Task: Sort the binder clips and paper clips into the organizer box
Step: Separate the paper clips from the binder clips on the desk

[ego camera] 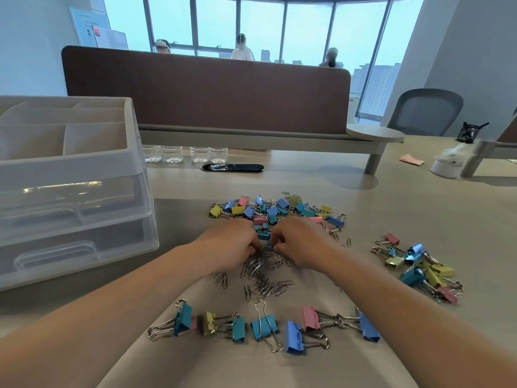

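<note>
A mixed heap of small coloured binder clips (275, 210) lies in the middle of the table. Silver paper clips (263, 284) are spread just in front of it. My left hand (232, 243) and my right hand (299, 242) meet with curled fingers at the near edge of the heap, over small clips; what the fingertips pinch is hidden. A row of large binder clips (263, 326) lies nearest me, between my forearms. Another group of binder clips (419, 267) sits at the right. The white organizer box (70, 166) with open top compartments and clear drawers stands at the left.
Several water bottles (184, 154) stand behind the heap under the brown desk divider (207, 91). A black cable slot (232, 167) lies beyond the heap. A white container (446, 168) and pink paper (411, 159) sit at far right, and people sit beyond the divider.
</note>
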Motion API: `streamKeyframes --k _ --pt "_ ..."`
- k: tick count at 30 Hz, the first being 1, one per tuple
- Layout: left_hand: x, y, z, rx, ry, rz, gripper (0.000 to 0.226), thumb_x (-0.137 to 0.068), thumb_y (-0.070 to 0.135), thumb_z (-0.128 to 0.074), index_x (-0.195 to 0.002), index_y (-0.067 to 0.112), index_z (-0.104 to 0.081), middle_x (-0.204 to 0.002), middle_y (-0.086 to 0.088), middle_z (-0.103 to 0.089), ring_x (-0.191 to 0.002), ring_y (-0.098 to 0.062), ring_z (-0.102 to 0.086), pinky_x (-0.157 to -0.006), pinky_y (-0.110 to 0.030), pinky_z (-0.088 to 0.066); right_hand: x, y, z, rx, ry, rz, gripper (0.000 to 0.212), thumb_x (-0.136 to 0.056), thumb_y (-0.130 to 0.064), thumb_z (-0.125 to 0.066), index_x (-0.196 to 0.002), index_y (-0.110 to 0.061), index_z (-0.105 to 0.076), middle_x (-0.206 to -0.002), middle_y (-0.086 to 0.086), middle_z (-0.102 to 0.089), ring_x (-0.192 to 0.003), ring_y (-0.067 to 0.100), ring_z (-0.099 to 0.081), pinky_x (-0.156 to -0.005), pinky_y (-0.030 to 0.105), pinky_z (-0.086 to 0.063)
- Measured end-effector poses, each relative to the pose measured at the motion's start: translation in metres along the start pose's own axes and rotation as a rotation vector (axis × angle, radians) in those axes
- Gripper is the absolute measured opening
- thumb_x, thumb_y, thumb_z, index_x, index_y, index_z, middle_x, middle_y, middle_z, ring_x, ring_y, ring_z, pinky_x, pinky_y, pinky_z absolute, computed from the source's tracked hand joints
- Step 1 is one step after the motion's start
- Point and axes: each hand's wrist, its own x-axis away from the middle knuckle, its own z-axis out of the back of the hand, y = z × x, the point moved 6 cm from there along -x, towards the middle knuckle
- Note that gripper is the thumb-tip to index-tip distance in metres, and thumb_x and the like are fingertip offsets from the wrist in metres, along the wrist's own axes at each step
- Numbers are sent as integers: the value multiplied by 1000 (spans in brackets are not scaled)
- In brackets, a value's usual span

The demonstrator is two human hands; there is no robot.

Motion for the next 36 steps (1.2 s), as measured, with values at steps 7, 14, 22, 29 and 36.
streamKeyframes --k 7,14,22,29,36 --pt "6 -4 3 52 33 12 29 -97 18 -49 -116 23 -70 -112 1 -57 -99 -18 -55 -84 -36 -49 2 -3 -2 3 -11 11 11 -96 -23 -57 -102 -20 -65 -104 -2 -62 -89 14 -59 -81 31 -54" --pt "11 -6 -2 -22 -16 2 31 -98 23 -48 -123 31 -65 -109 -1 -53 -97 -23 -56 -82 -42 -50 10 -6 4 -19 1 35 14 -96 -25 -59 -107 -27 -67 -110 -7 -60 -97 12 -58 -87 32 -54" --pt "19 -2 -2 18 -10 -57 33 -100 21 -49 -126 34 -64 -101 8 -44 -102 -18 -52 -85 -36 -47 20 -5 2 -84 -41 37 13 -93 -23 -64 -100 -29 -73 -106 -11 -60 -93 7 -55 -87 31 -53" --pt "18 -11 1 29 63 18 36 -100 15 -45 -131 24 -61 -113 0 -53 -102 -19 -53 -79 -29 -42 19 -4 5 -128 5 33 16 -95 -26 -62 -106 -30 -73 -105 -13 -64 -90 4 -58 -85 25 -52" --pt "18 -13 -7 -75 -38 10 47 -101 15 -46 -140 40 -47 -99 4 -34 -94 -14 -39 -74 -26 -32 17 -4 2 7 -48 61 30 -98 -21 -50 -114 -33 -73 -97 -15 -54 -87 5 -53 -79 25 -50"
